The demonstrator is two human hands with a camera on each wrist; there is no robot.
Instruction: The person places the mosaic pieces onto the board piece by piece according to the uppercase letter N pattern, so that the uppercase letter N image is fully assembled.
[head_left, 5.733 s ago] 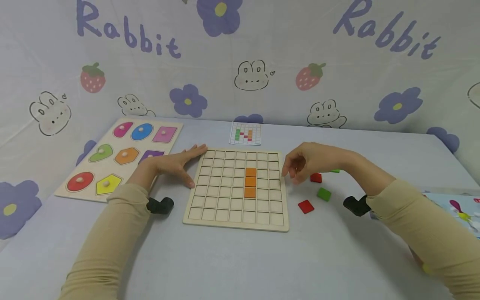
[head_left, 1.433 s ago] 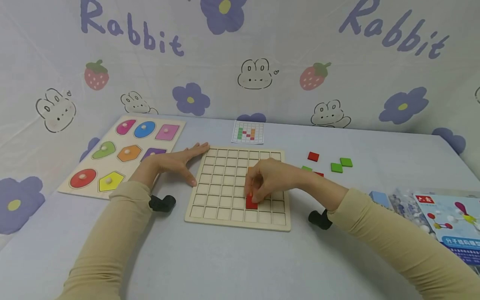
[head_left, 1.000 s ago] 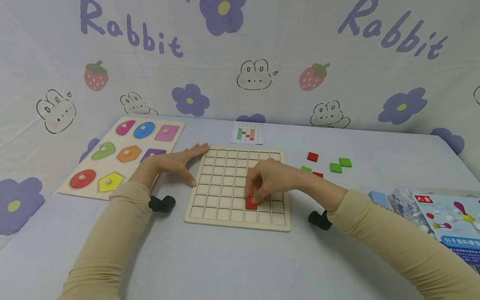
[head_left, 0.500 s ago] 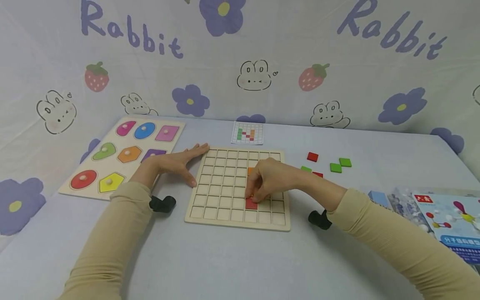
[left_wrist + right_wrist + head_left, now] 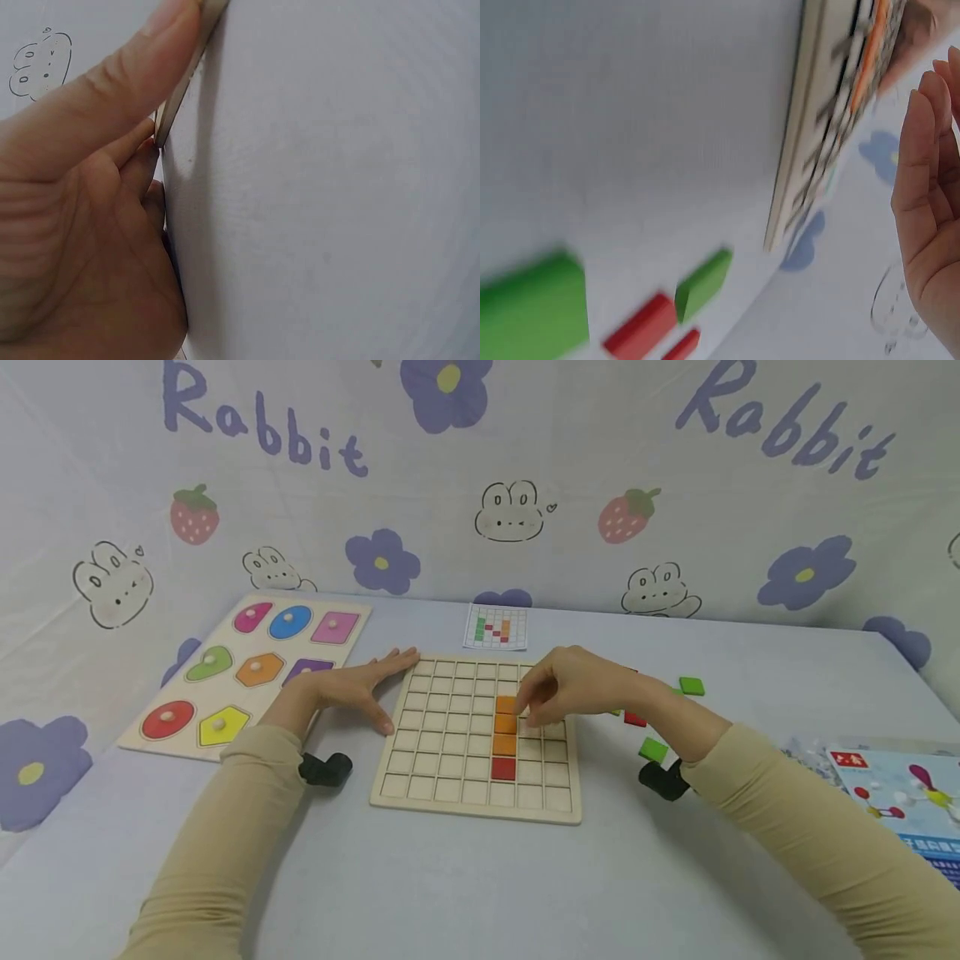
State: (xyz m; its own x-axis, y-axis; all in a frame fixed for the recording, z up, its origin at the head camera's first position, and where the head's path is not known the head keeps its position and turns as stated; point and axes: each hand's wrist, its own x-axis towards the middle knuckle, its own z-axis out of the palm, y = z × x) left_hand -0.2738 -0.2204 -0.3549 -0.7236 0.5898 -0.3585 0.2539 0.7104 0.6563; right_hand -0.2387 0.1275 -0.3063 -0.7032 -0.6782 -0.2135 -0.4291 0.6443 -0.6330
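My left hand [image 5: 348, 689] lies with spread fingers along the left edge of a wooden grid board [image 5: 465, 812]; its thumb [image 5: 97, 97] touches the rim. Three orange square tiles [image 5: 506, 723] fill a column of cells on the board, and a red square tile [image 5: 503, 768] sits flat in the cell directly below them. Over the board's right side hovers my right hand [image 5: 573, 685], fingertips beside the orange tiles and loosely bent. Nothing shows between its fingers in the right wrist view, where they [image 5: 926, 165] appear nearly straight.
Loose tiles lie right of the board, among them a green one [image 5: 653, 750] and a red one [image 5: 635, 718]. Behind the board is a small pattern card [image 5: 496, 627]. A knobbed shape puzzle [image 5: 258, 697] lies left, a packaged set [image 5: 892, 785] far right.
My right hand has let go of the red tile, lifted and moved back and to the right, uncovering the orange tiles. The red tile, earlier on the table, now lies in the grid. Left hand unmoved.
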